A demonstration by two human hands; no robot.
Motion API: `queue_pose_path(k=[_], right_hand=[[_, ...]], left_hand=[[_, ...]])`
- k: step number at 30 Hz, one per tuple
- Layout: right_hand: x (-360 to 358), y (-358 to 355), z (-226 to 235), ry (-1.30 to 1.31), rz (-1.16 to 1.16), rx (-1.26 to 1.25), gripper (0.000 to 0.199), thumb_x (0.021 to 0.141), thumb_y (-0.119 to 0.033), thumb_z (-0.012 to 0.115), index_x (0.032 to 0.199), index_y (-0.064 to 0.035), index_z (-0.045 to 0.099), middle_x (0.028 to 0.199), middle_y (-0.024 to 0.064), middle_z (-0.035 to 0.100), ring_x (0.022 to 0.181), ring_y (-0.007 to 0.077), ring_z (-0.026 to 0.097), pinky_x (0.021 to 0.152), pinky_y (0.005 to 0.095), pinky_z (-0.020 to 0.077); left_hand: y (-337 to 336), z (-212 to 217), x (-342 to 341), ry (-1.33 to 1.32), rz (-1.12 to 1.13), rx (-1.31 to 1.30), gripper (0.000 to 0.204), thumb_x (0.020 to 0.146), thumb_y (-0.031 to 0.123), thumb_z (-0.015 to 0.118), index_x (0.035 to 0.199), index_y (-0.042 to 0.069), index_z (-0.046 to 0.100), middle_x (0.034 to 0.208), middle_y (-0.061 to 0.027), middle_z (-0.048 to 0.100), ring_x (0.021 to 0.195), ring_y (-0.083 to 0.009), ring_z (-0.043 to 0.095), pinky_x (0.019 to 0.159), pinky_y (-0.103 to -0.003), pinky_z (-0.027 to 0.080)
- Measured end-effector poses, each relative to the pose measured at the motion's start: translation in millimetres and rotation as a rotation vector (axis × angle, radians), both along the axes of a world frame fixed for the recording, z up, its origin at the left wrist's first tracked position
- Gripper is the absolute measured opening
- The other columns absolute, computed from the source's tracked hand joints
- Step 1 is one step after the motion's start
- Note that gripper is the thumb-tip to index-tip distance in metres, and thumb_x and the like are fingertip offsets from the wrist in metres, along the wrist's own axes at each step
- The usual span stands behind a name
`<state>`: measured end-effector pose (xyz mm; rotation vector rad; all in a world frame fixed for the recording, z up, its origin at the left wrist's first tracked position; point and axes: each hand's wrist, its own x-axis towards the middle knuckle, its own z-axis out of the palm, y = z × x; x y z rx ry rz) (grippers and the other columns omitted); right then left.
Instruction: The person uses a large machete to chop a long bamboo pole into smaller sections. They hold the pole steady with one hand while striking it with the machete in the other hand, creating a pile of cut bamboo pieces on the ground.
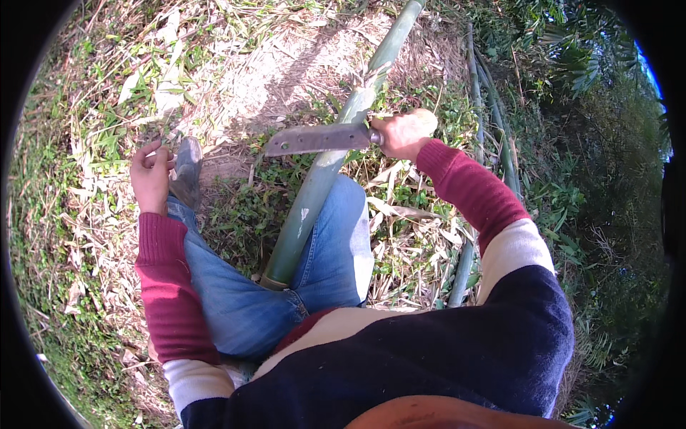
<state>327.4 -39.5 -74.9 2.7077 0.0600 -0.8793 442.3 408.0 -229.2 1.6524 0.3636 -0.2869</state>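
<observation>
Closed round the handle of a broad knife [314,140], my right hand [405,134] sits right of upper centre, the blade pointing left across the bamboo pole [304,214]; whether they touch, I cannot tell. My left hand [151,180], left of centre, is half-open, fingers loosely curled. From between my jeans-clad legs [229,300], low in the middle, the pole slants to the top edge. Beyond my dark boot [187,171], dry leaves [168,89] litter the upper left.
</observation>
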Motion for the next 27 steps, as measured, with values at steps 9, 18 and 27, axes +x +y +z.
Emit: queue_pose_path(k=[9,18,27], right_hand=[[-4,-63,-6,-0.217,-0.29,-0.082,0.023,0.09,-0.021,0.056,0.109,-0.013,0.065,0.081,0.0134,0.072,0.067,0.0298,0.071,0.067,0.0456,0.0571],[1,-50,0,-0.211,-0.502,-0.074,0.022,0.093,-0.024,0.057,0.111,-0.015,0.067,0.084,0.0113,0.073,0.077,0.025,0.073,0.072,0.042,0.0574],[-42,36,-49,0.014,0.275,0.113,0.02,0.091,-0.02,0.058,0.109,-0.0134,0.065,0.074,0.0064,0.068,0.073,0.0213,0.069,0.066,0.0425,0.0566]], left_hand=[[-1,-9,2,-0.019,-0.044,0.008,0.033,0.093,0.017,0.068,0.121,0.0,0.062,0.086,-0.0072,0.07,0.075,-0.0121,0.065,0.068,-0.026,0.051],[0,-3,-1,-0.019,-0.014,0.028,0.033,0.092,0.015,0.069,0.12,-0.001,0.062,0.088,-0.0092,0.071,0.076,-0.0137,0.066,0.07,-0.026,0.052],[14,-6,7,-0.033,0.011,0.029,0.033,0.092,0.015,0.069,0.12,-0.002,0.062,0.09,-0.0095,0.072,0.08,-0.0131,0.066,0.073,-0.025,0.052]])
